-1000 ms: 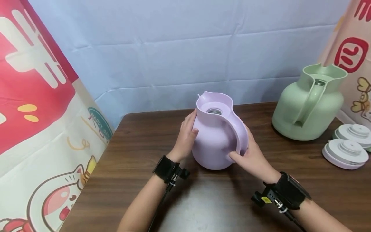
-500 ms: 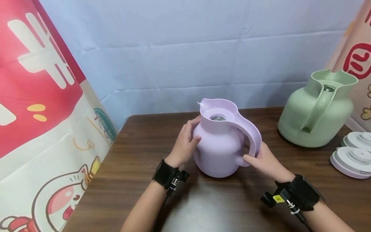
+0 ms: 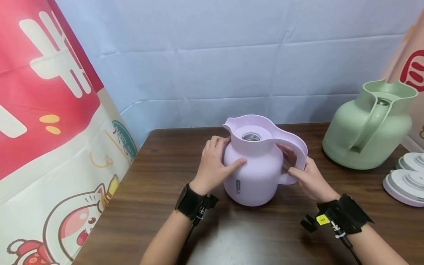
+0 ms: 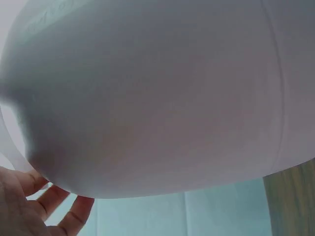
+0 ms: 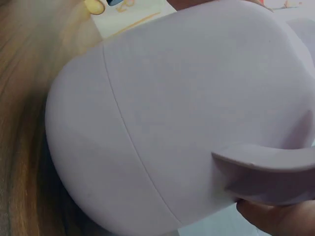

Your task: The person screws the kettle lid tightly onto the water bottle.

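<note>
A lilac insulated jug (image 3: 253, 180) stands upright on the wooden table, its lid off and the round metal-lined opening showing. Its spout points left and its handle (image 3: 299, 151) right. My left hand (image 3: 212, 165) holds the jug's left shoulder, thumb across the front and fingers toward the back. In the left wrist view those fingers (image 4: 74, 216) curve along the jug's wall (image 4: 162, 98). My right hand (image 3: 309, 176) grips the handle, thumb at its lower bend and fingertips behind it. The right wrist view has the jug's side (image 5: 172, 108) large, with part of the hand (image 5: 270, 216) below the handle.
A light green jug (image 3: 367, 129), also without a lid, stands at the back right. Two round white lids lie in front of it, one with a lilac edge (image 3: 405, 186), the other (image 3: 414, 160) partly behind it. A pale blue cloth (image 3: 212, 73) hangs behind the table.
The lilac jug has turned so its handle swings out to the right and its spout to the left; a small dark label now shows. My left thumb reaches further across its front.
</note>
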`<state>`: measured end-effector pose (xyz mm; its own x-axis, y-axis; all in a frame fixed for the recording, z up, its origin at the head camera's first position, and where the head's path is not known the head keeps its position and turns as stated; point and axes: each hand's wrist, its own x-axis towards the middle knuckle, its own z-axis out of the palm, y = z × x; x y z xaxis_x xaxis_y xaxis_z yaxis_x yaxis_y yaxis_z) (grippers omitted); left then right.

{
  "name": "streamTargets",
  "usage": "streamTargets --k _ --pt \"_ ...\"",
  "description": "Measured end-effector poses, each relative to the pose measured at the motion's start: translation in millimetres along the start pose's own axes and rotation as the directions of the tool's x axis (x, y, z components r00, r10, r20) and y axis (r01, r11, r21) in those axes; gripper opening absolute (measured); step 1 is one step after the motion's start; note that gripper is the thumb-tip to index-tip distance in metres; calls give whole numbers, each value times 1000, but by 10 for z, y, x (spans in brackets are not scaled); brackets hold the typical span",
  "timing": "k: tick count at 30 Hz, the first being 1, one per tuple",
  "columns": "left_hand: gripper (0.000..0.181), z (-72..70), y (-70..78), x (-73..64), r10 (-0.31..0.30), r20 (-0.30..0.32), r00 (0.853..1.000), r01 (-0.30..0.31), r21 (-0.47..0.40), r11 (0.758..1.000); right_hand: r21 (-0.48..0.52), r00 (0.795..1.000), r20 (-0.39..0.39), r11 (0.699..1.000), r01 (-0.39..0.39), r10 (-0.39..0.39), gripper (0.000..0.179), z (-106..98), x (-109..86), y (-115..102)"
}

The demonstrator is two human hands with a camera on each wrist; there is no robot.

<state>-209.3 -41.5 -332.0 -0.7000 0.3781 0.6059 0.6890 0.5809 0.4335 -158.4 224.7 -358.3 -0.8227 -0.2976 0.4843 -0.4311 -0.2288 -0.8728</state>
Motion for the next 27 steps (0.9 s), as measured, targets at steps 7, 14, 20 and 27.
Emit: streamTargets --k 7,14,20,27 --pt "71 -102 44 15 -120 147 982 146 -183 972 34 1000 3 999 -16 16 63 7 13 -23" --pt "91 -323 162 -58 -185 167 968 192 -26 981 25 999 36 1000 -8 7 63 53 7 -34" --pt "100 -418 274 -134 -170 218 961 151 102 983 53 997 80 999 8 -13 68 105 -77 -78" --pt "104 -381 319 -161 -163 309 937 157 43 987 -320 993 53 944 -87 109 55 0 -258 -221"
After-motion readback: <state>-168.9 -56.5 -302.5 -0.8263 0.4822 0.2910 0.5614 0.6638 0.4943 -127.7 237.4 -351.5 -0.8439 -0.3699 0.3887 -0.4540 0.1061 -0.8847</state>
